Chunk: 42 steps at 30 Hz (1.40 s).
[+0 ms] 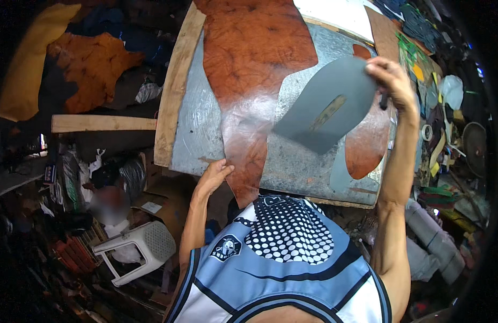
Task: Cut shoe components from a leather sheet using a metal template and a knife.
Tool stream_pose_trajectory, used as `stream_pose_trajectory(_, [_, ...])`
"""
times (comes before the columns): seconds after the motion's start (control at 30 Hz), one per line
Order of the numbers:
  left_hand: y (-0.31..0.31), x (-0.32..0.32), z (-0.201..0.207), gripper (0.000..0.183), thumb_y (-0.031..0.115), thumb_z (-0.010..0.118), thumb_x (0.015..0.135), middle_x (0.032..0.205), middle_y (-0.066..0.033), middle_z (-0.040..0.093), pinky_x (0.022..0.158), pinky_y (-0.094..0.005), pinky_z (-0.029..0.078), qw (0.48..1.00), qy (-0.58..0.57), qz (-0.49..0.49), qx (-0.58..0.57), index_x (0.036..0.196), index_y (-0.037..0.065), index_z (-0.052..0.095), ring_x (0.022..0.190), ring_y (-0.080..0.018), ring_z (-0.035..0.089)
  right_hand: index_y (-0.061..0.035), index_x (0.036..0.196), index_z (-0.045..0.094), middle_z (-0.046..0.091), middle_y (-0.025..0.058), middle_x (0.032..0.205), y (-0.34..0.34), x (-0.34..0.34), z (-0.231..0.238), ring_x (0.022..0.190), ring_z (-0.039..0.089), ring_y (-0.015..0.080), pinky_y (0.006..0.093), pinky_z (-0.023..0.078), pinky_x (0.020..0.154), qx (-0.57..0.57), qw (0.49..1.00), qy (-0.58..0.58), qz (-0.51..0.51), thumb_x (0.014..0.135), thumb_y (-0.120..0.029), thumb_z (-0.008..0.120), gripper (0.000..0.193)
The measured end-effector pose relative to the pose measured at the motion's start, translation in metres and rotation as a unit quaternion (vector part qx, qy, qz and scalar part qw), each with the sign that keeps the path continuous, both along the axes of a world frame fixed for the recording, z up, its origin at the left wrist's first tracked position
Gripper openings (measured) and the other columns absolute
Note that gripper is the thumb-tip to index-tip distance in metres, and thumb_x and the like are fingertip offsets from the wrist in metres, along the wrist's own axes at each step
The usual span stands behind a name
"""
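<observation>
A flat grey template, rounded at one end and straight at the other, has a long narrow slot in it. My right hand grips its rounded end and holds it tilted over the worktable. Something small and dark pokes out below those fingers; I cannot make out what it is. Glossy reddish-brown leather with dark veins lies across the table, its narrow tail hanging over the near edge. My left hand pinches the left side of that tail. A separate brown leather piece lies under my right forearm.
A wooden board borders the table's left side. Orange-brown leather and a yellow sheet are at the far left. Below them stands a white plastic stool. Scraps and a tape roll crowd the right side.
</observation>
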<state>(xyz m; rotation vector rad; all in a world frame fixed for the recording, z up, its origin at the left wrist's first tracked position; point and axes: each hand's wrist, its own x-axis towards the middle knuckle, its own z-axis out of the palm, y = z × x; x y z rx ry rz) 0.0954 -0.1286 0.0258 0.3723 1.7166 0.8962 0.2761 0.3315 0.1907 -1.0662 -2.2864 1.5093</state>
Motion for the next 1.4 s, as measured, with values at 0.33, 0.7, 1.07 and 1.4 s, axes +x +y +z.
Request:
stream_pose_trajectory(0.33, [0.001,0.014,-0.009,0.023,0.013,0.059,0.093,0.097,-0.0061,0.065,0.077,-0.0282,0.048,0.997,0.004,0.034,0.064,0.105,-0.006,0.062,0.086,-0.0126,0.058,-0.0061,0.098,0.068,0.068,0.0079,0.088,-0.109,-0.094,0.046,0.079,0.067,0.0202,0.0304,0.055,0.067,0.519,0.787,0.249,0.223,0.074,0.012,0.061,0.031])
stream_pose_trajectory(0.7, [-0.002,0.042,-0.031,0.025,0.021,0.062,0.091,0.070,-0.0048,0.058,0.056,-0.0314,0.049,0.998,0.013,0.013,0.052,0.090,-0.004,0.061,0.063,-0.0118,0.058,-0.0088,0.104,0.065,0.063,0.0109,0.096,-0.262,0.008,-0.137,0.071,0.066,0.0291,0.0412,0.055,0.059,0.208,0.931,-0.096,0.284,0.078,-0.014,0.069,0.026])
stream_pose_trajectory(1.07, [-0.002,0.091,0.009,0.036,0.030,0.060,0.093,0.070,-0.0221,0.066,0.061,-0.0437,0.052,0.973,0.093,-0.211,-0.029,0.084,-0.005,0.063,0.064,-0.0357,0.067,-0.0038,0.111,0.063,0.062,0.0144,0.099,-0.218,0.013,-0.129,0.074,0.066,0.0349,0.0432,0.055,0.061,0.201,0.974,-0.098,0.029,0.087,-0.021,0.068,0.030])
stream_pose_trajectory(1.4, [-0.010,0.110,-0.047,0.040,0.036,0.064,0.089,0.071,-0.0213,0.066,0.062,-0.0456,0.050,0.943,0.245,-0.217,-0.062,0.079,-0.003,0.067,0.064,-0.0358,0.066,-0.0026,0.127,0.054,0.049,0.0199,0.136,-0.217,0.013,-0.147,0.085,0.068,0.0358,0.0411,0.058,0.065,0.217,0.970,-0.100,0.052,0.083,-0.027,0.073,0.054])
